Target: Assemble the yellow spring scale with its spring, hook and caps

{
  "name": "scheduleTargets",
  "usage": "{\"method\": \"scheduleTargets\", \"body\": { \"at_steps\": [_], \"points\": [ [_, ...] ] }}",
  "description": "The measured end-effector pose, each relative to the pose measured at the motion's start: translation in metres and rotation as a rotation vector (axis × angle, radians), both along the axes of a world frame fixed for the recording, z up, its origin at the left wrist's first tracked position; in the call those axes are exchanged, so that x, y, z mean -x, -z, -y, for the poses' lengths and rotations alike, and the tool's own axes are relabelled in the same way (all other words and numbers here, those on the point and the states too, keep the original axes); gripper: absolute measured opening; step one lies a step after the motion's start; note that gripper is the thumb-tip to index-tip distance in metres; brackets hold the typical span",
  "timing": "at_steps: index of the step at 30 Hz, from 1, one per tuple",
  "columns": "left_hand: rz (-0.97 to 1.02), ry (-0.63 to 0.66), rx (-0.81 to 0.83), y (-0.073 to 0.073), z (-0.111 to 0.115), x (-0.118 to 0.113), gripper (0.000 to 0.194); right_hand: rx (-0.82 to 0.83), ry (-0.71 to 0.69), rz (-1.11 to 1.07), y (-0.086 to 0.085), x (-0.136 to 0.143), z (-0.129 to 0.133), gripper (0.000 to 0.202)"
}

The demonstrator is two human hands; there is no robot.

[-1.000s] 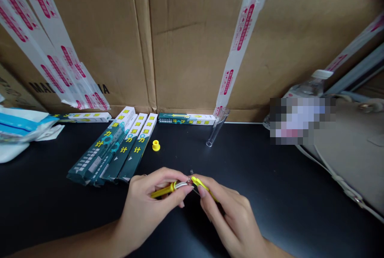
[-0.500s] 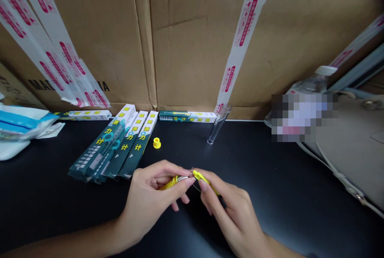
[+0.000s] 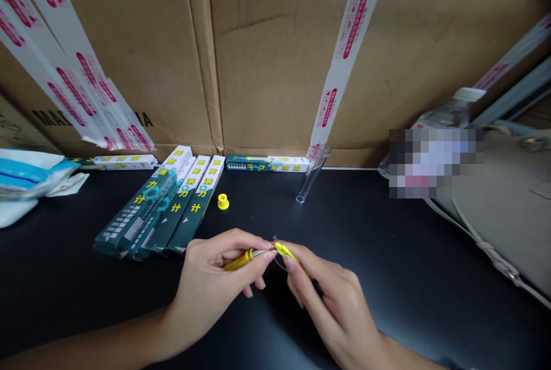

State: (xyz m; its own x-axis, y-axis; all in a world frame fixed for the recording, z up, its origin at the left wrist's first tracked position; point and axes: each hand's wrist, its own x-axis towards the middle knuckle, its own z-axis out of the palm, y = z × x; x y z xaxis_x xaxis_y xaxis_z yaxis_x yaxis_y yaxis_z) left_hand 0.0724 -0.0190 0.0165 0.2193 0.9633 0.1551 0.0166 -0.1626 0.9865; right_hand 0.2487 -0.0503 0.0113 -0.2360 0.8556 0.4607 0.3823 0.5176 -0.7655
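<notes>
My left hand (image 3: pixel 215 284) is closed around a yellow rod (image 3: pixel 239 261), and its thumb and forefinger pinch a thin pale piece coming from the rod's end. My right hand (image 3: pixel 329 295) pinches a yellow clip-like part (image 3: pixel 284 251), whose tip almost meets my left fingertips. A thin wire (image 3: pixel 279 265) curves between the two hands. Just past the fingertips shows a small metallic bit, too small to make out. Beyond my left hand a yellow flanged cap (image 3: pixel 222 202) stands on the black table (image 3: pixel 413 278).
Several green-and-white boxes (image 3: pixel 185 203) lie left of the cap, with another box (image 3: pixel 267 164) along the cardboard (image 3: pixel 275 71). A clear tube (image 3: pixel 310 178) is behind the hands. At right are a plastic bottle (image 3: pixel 460 109) and grey bag (image 3: pixel 508 186); at left, a blue-white packet (image 3: pixel 34 172).
The view has shifted slightly. My hands keep their holds, and the yellow rod in my left hand sits slightly farther left from the yellow clip-like part.
</notes>
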Motion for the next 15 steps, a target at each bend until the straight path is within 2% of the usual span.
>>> {"method": "scheduleTargets", "body": {
  "at_steps": [9,15],
  "points": [
    [-0.112,-0.052,-0.115,0.0011,-0.0028,-0.0004,0.004,-0.016,0.015,0.027,0.0006,0.0004,-0.0002,0.023],
    [-0.187,-0.062,-0.125,0.0014,-0.0023,0.001,0.005,-0.086,0.021,0.092,0.0007,0.0009,-0.0018,0.021]
  ]
}}
